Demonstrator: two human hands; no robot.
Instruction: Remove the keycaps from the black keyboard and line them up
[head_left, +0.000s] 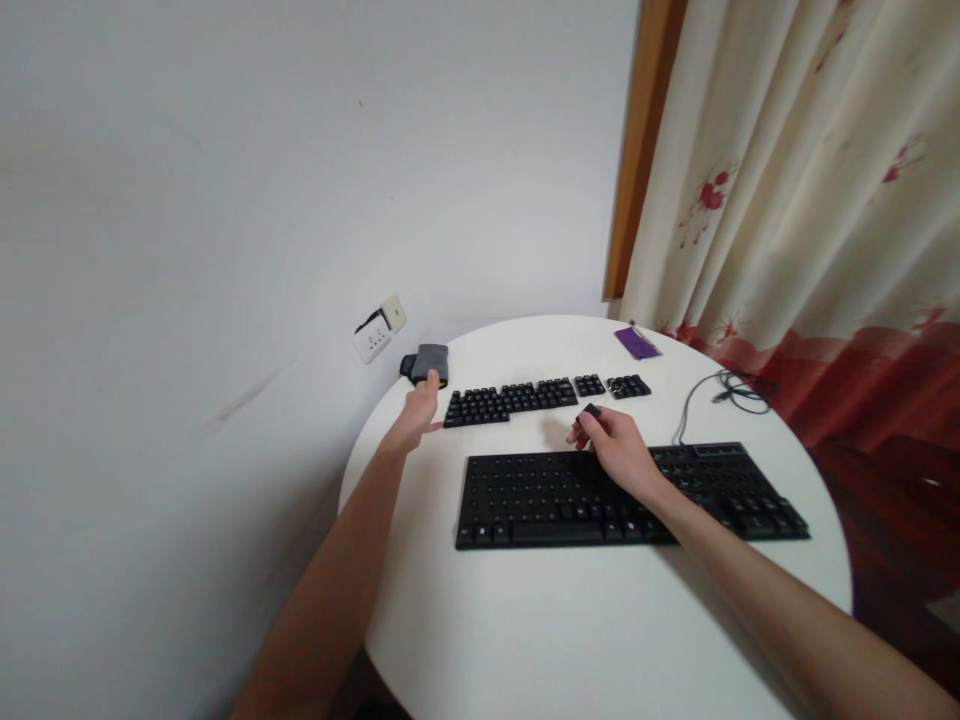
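My right hand [611, 440] is closed in a pinch on a small black keycap [590, 412], held above the back edge of a black keyboard [540, 500]. Many keys on that keyboard's left and middle part are off, showing bare stems, while the bottom row with the space bar is in place. My left hand [418, 412] is at the table's left edge with fingers apart, by a folded grey cloth [432, 362]. Whether it touches the cloth I cannot tell. Just right of it, loose black keycaps [480, 407] lie in rows.
More keycaps [589, 386] and a number-pad group [628, 387] continue the row behind the keyboard. A purple packet [637, 343] lies at the back of the round white table [555, 625]. The coiled cable [739, 392] is at right. A wall socket [372, 340] sits at left.
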